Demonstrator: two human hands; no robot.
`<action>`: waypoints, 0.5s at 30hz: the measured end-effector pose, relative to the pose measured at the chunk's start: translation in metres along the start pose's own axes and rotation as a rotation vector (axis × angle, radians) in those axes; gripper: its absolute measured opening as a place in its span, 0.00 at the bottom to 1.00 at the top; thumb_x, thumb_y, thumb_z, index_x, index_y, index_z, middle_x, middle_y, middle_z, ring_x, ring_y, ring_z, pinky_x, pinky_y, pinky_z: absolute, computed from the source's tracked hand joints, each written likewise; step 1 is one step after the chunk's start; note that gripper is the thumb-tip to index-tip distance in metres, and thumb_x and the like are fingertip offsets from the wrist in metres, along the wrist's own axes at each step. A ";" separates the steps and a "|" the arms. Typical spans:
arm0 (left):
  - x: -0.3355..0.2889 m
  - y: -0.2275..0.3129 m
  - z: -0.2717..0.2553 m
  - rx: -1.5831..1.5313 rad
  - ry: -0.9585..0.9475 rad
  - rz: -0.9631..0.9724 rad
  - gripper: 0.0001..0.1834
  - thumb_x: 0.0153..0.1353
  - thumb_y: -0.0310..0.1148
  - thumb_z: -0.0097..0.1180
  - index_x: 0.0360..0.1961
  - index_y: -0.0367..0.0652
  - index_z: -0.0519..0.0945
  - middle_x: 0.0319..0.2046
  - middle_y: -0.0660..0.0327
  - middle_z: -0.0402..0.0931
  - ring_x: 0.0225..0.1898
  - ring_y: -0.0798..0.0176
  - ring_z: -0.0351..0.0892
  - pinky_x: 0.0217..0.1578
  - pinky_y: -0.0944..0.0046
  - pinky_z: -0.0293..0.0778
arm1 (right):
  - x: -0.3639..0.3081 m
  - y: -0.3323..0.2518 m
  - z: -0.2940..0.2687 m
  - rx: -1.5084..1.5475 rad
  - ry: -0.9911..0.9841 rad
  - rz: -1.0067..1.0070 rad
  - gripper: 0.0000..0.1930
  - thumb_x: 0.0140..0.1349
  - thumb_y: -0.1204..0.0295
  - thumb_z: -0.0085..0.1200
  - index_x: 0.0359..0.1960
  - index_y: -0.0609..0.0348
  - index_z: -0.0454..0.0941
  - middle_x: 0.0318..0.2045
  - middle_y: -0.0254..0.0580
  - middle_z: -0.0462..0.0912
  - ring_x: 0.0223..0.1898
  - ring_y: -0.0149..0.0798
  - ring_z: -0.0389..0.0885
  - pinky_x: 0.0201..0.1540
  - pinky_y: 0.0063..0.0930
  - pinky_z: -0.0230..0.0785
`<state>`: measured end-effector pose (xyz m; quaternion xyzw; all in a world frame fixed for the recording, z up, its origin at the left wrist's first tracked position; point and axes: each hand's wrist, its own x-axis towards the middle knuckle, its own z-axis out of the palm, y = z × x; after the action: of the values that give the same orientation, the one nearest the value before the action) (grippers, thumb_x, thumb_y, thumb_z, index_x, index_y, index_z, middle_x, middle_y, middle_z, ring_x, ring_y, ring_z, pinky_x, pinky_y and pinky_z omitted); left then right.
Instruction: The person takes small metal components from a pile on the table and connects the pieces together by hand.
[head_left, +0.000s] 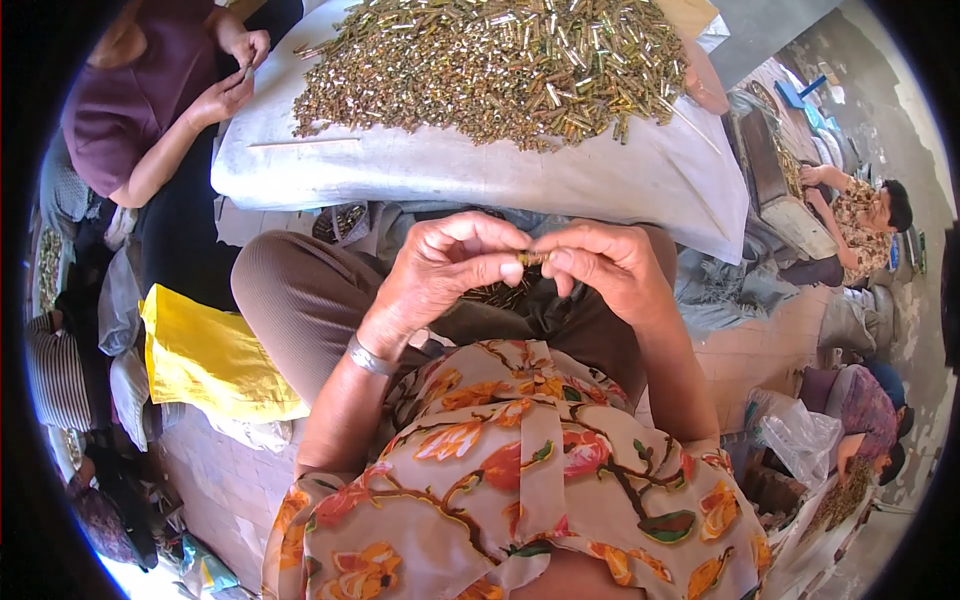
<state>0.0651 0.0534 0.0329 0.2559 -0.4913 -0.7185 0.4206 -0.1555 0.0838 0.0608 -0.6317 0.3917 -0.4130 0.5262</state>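
Brassy piece [533, 258] is pinched by left hand [435, 262] and right hand [608, 266] near white sheeting [400, 175] above tiles [215, 490].

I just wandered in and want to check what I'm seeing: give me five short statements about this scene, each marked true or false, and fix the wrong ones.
1. The left hand and right hand meet at a small piece. True.
2. The silver band is worn on the person's right arm. False: the silver band is on the left arm.
3. The big pile of little pieces lies on a pale sheet. True.
4. The person's shirt is plain. False: the shirt has a flower pattern.
5. The yellow cloth is on the person's left. True.
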 end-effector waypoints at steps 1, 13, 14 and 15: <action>0.002 0.002 -0.004 -0.066 -0.141 -0.139 0.10 0.57 0.20 0.60 0.41 0.36 0.78 0.34 0.61 0.80 0.34 0.70 0.80 0.39 0.72 0.77 | 0.000 -0.001 -0.001 -0.001 0.006 -0.002 0.09 0.65 0.75 0.51 0.43 0.65 0.80 0.27 0.36 0.80 0.24 0.24 0.75 0.28 0.18 0.68; 0.027 -0.040 -0.002 -0.370 -0.315 -0.247 0.11 0.56 0.23 0.62 0.39 0.39 0.76 0.31 0.61 0.79 0.29 0.67 0.80 0.34 0.68 0.78 | -0.006 0.027 -0.018 0.327 -0.131 0.231 0.10 0.65 0.72 0.51 0.41 0.66 0.79 0.28 0.38 0.80 0.25 0.28 0.76 0.29 0.21 0.70; 0.031 -0.037 -0.001 -0.375 -0.289 -0.276 0.10 0.56 0.24 0.62 0.40 0.40 0.77 0.31 0.61 0.79 0.29 0.68 0.80 0.34 0.68 0.78 | -0.006 0.033 -0.021 0.459 -0.140 0.315 0.11 0.66 0.71 0.49 0.41 0.66 0.79 0.29 0.38 0.80 0.27 0.30 0.78 0.30 0.23 0.72; 0.035 -0.036 0.000 -0.379 -0.262 -0.303 0.11 0.57 0.24 0.61 0.41 0.40 0.77 0.31 0.61 0.80 0.28 0.68 0.80 0.33 0.69 0.78 | -0.005 0.040 -0.023 0.458 -0.130 0.313 0.11 0.66 0.71 0.49 0.41 0.66 0.79 0.29 0.38 0.80 0.27 0.30 0.78 0.30 0.23 0.72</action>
<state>0.0344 0.0292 0.0015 0.1482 -0.3545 -0.8792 0.2816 -0.1809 0.0749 0.0231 -0.4535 0.3464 -0.3631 0.7365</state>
